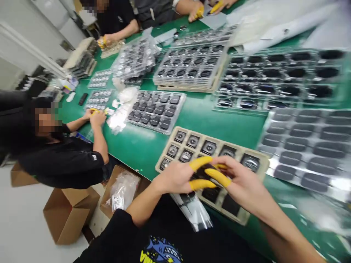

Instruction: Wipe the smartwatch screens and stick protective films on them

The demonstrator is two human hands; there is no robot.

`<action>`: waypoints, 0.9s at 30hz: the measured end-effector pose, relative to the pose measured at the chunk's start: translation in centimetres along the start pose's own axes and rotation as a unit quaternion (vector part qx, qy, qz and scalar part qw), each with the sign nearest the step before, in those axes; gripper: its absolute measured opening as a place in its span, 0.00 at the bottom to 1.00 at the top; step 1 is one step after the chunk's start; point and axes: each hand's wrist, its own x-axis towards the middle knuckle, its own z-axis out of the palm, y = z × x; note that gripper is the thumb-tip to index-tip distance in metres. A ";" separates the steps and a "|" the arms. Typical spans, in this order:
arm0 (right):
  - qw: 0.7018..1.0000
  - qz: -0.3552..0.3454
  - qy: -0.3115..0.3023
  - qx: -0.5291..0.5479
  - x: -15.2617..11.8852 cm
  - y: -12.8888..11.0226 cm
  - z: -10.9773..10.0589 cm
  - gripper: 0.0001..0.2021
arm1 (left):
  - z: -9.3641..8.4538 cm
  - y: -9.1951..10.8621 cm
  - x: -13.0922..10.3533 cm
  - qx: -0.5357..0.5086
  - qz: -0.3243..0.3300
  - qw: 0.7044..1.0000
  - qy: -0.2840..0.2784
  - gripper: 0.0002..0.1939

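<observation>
My left hand (pixel 179 178) and my right hand (pixel 241 182) meet over the near side of a beige tray (pixel 263 164). Yellow finger cots cover several of my fingertips. Between them both hands pinch a small dark part (pixel 202 173), mostly hidden by the fingers, so its exact kind does not show. Square dark pieces with round, lens-like centres (pixel 193 141) sit in the tray's pockets. Just below my left hand, a strip of shiny clear film (pixel 196 215) hangs at the table edge.
On the right lies a sheet of dark rounded stickers (pixel 290 159). Clear trays of dark oval pieces (pixel 270 75) stand behind it. A clear tray of black pieces (pixel 153 109) is left of centre. Co-workers (pixel 68 153) sit around the green table; cardboard boxes (pixel 70 215) stand on the floor.
</observation>
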 end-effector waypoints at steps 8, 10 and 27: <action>0.997 0.063 -0.022 0.034 0.7 -2.3 0.5 0.11 | 1.0 -2.9 -0.4 -0.083 0.075 0.991 0.066 0.38; 0.998 0.058 -0.009 0.027 0.5 -2.3 0.7 0.09 | 1.0 -2.7 -0.4 -0.064 0.078 0.991 0.088 0.36; 0.973 -0.144 0.079 -0.164 -0.5 -0.9 2.5 0.04 | 1.9 -3.1 -0.2 -0.030 0.052 0.986 0.153 0.31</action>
